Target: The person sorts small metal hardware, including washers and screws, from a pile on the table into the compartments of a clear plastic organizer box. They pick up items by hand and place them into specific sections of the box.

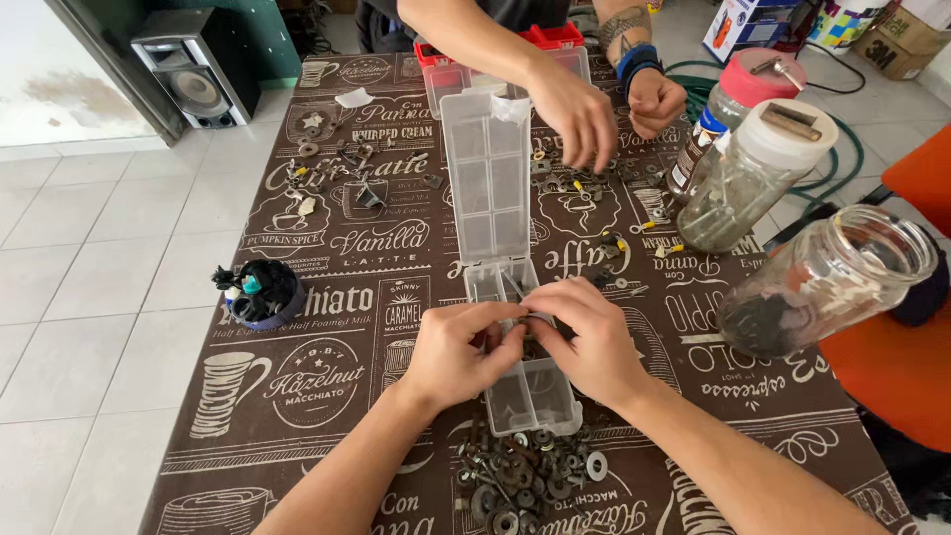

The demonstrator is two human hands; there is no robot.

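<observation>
My left hand (461, 352) and my right hand (584, 342) meet over a clear plastic compartment box (530, 396) on the table. The fingertips of both hands pinch together above the box's middle compartments; whatever small piece they hold is hidden by the fingers. The box's open lid (487, 178) stretches away from me. A heap of metal washers and nuts (525, 476) lies just in front of the box, between my forearms.
Across the table another person's two hands (594, 109) pick among small metal parts. Three glass jars (822, 282) stand or lie at the right. A dark round object (261, 294) sits at the left, more loose hardware (337, 168) beyond it, a speaker (193, 69) on the floor.
</observation>
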